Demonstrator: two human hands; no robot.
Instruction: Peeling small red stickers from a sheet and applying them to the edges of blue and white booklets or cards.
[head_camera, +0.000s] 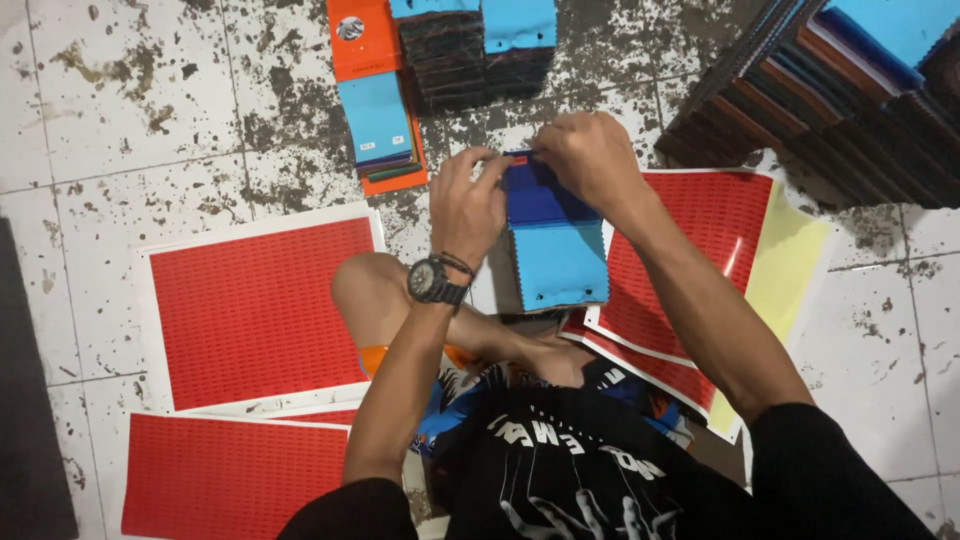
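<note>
left hand (468, 205) grip pinched | right hand (590, 155) grip pinched | arms forward

Black printed T-shirt (560, 470), colourful patterned shorts (455, 400), black wristwatch (432, 281) with thin bracelets (458, 263).

A white tiled floor (150, 110), heavily speckled with dark stains, carried everything. Large sheets of small red stickers on white backing (262, 310) lay toward its left side, with another red sheet (235, 478) at the lower left edge. More red sticker sheets (715, 215) lay to the right, overlapping a pale yellow sheet (790, 260). Near the top edge lay an orange card (362, 38) beside a small stack of blue-faced swatch cards (375, 120) and dark piles topped in blue (475, 40). A long fanned row of dark swatch booklets (830, 95) filled the upper right corner.
</note>
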